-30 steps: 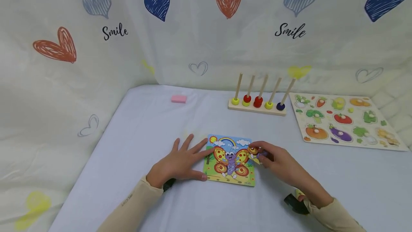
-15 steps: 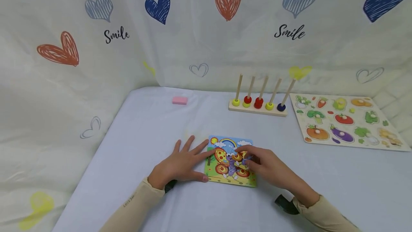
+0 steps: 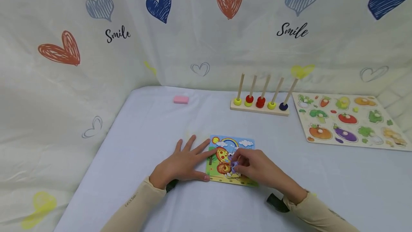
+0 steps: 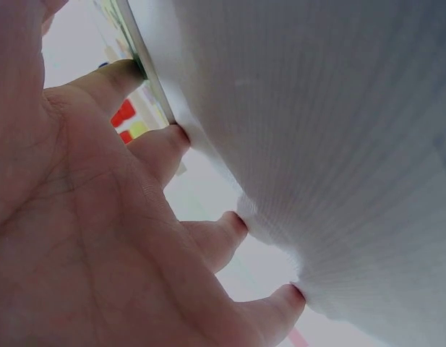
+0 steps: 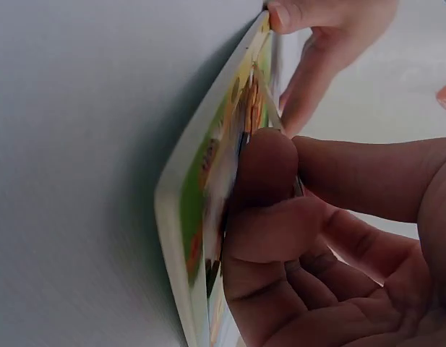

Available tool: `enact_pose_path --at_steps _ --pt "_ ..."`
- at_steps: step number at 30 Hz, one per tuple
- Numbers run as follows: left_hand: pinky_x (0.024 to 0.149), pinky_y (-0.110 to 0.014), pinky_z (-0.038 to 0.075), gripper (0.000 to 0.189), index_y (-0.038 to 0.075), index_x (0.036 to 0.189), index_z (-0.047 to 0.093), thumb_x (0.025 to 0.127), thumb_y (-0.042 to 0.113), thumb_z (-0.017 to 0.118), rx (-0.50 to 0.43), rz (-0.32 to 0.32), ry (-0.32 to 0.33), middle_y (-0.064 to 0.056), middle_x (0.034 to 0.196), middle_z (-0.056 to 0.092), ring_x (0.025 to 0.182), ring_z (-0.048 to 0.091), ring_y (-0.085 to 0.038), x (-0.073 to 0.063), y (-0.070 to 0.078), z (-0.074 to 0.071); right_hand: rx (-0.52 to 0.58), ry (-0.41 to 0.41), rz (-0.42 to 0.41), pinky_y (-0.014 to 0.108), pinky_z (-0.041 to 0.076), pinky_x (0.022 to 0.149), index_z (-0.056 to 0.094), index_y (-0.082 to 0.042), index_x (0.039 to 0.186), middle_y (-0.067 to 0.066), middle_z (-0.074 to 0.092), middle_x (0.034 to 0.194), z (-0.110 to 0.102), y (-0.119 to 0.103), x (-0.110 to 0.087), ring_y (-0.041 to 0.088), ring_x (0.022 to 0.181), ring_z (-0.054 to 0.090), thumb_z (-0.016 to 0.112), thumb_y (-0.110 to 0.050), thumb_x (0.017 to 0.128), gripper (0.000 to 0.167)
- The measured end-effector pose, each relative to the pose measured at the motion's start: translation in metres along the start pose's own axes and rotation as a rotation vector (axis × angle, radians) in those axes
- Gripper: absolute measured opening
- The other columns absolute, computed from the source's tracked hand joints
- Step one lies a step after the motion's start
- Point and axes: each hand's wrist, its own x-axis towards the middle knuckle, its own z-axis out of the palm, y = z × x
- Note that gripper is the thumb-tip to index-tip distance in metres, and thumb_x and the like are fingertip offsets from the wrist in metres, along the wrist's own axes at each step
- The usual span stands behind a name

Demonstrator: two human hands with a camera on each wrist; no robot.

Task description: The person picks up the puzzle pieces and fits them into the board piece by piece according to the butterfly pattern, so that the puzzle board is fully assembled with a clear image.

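Note:
A butterfly puzzle board (image 3: 230,144) lies flat on the white table near me. My left hand (image 3: 193,160) rests flat on the table, fingers spread, with thumb and forefinger against the board's left edge (image 4: 147,65). My right hand (image 3: 236,164) hovers over the middle of the board, its fingers curled. It pinches a small puzzle piece (image 3: 234,164) against the picture. In the right wrist view, the thumb and fingers (image 5: 269,166) grip the thin piece (image 5: 246,123) at the board's (image 5: 181,217) face. The right hand hides the butterfly's right wing.
A pink block (image 3: 181,99) lies far left. At the back a wooden peg rack (image 3: 260,108) holds coloured rings. To its right lies a vegetable puzzle board (image 3: 347,121). A heart-printed cloth (image 3: 96,63) walls the table's back and left.
My right hand has moved left with the piece, from the board's right edge to its middle. The left hand has stayed put.

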Motion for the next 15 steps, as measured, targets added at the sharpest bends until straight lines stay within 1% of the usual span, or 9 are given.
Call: enact_pose_path --at_steps 4,11,15 --pt "0.120 -0.077 0.007 0.091 0.038 0.170 0.032 0.094 0.065 0.073 0.003 0.000 0.000 0.003 0.180 0.012 0.162 0.001 -0.046 0.0005 0.0001 0.0002 -0.040 0.009 0.014 0.026 0.050 0.062 0.073 -0.008 0.109 -0.008 0.062 0.075 0.0026 0.0005 0.0019 0.010 0.068 0.057 0.078 -0.011 0.098 0.011" --pt "0.120 -0.077 0.007 0.091 0.038 0.170 0.033 0.093 0.065 0.074 0.003 -0.002 -0.002 0.002 0.180 0.013 0.162 0.001 -0.046 0.0019 0.0002 0.0003 -0.107 0.002 0.089 0.026 0.046 0.058 0.075 -0.011 0.108 -0.008 0.060 0.072 0.0032 -0.0008 0.0024 0.012 0.065 0.055 0.078 -0.015 0.099 0.011" --pt "0.120 -0.077 0.007 0.091 0.037 0.170 0.033 0.093 0.065 0.074 0.007 -0.002 0.000 0.002 0.180 0.013 0.162 0.002 -0.046 0.0009 0.0000 0.0001 -0.143 -0.013 0.094 0.026 0.042 0.055 0.075 -0.012 0.107 -0.008 0.057 0.069 0.0066 0.0005 0.0045 0.011 0.061 0.053 0.080 -0.016 0.098 0.011"
